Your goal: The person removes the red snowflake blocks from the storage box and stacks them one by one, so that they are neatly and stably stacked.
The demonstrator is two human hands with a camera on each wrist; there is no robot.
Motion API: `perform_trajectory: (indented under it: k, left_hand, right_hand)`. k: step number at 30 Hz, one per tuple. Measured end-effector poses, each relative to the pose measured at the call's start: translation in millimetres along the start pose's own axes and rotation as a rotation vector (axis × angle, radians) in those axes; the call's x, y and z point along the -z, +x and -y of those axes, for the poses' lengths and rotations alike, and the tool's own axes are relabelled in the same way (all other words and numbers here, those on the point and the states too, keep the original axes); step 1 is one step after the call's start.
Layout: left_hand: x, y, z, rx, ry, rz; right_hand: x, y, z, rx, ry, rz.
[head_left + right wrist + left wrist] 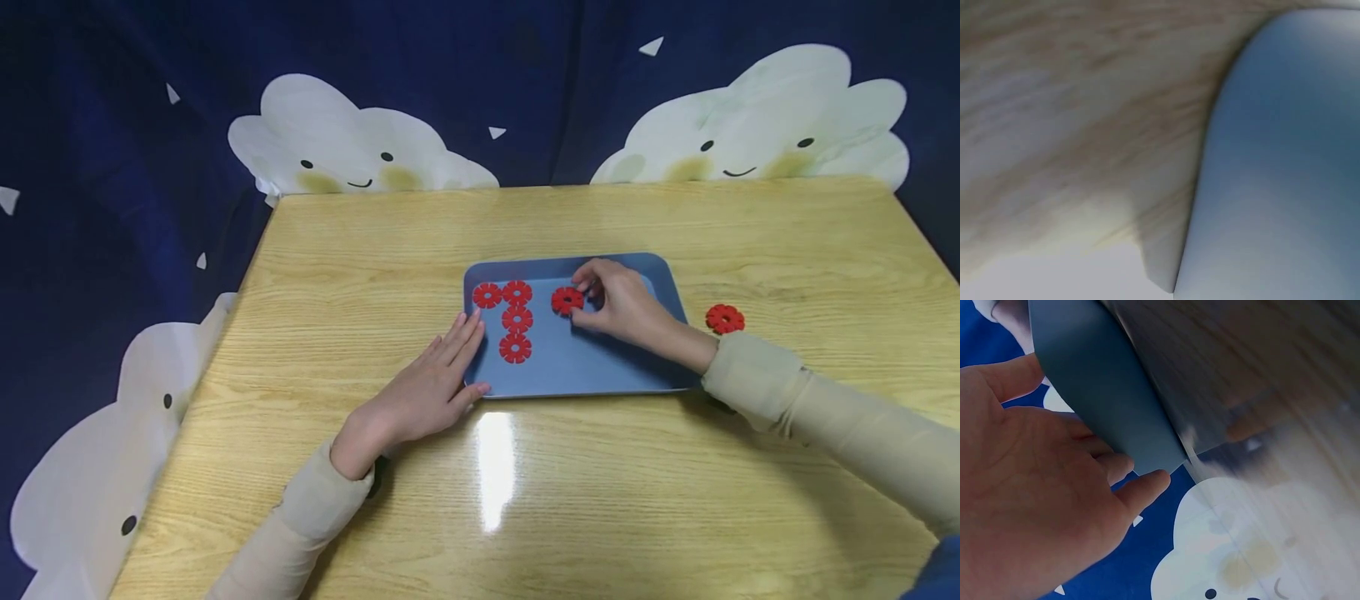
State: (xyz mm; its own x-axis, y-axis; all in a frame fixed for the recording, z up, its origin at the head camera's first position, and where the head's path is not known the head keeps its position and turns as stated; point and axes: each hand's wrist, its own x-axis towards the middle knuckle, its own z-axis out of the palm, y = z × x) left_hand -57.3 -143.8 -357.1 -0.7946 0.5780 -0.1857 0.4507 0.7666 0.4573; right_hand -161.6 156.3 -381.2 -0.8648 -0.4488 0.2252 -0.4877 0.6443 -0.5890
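A blue tray (577,369) lies on the wooden table. Toward its left side, several red notched plastic discs (517,319) lie flat, some in a column and one beside the top. My right hand (626,304) reaches over the tray from the right, pinching another red notched disc (567,301) between thumb and fingers. In the head view my left hand (427,387) rests along the tray's left edge with fingers extended. The left wrist view shows this hand (1054,487) against the tray's outer wall (1110,387). My right hand is outside the right wrist view.
Right of the tray, near my right forearm, more red notched discs (725,319) lie on the table (360,292), seemingly stacked. A dark blue cloth (540,75) with white smiling clouds hangs beyond the table's far and left edges.
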Motion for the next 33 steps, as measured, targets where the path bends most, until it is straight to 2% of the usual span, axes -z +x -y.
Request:
perform_trajectory:
  k: [9,16,23,33]
  left_hand:
    - [0.0,0.4,0.5,-0.006,0.003,0.001]
    - [0.2,0.5,1.3,-0.005,0.003,0.001]
    - [-1.1,1.1,1.8,-0.007,0.009,0.006]
    - [-2.1,1.7,3.4,-0.008,0.006,0.003]
  right_hand:
    - [20,-19,-2,0.021,-0.052,-0.062]
    - [36,-34,-7,-0.017,-0.077,-0.088]
    - [56,-52,-14,-0.021,-0.071,-0.152]
    - [82,-79,-32,-0.123,-0.104,-0.222]
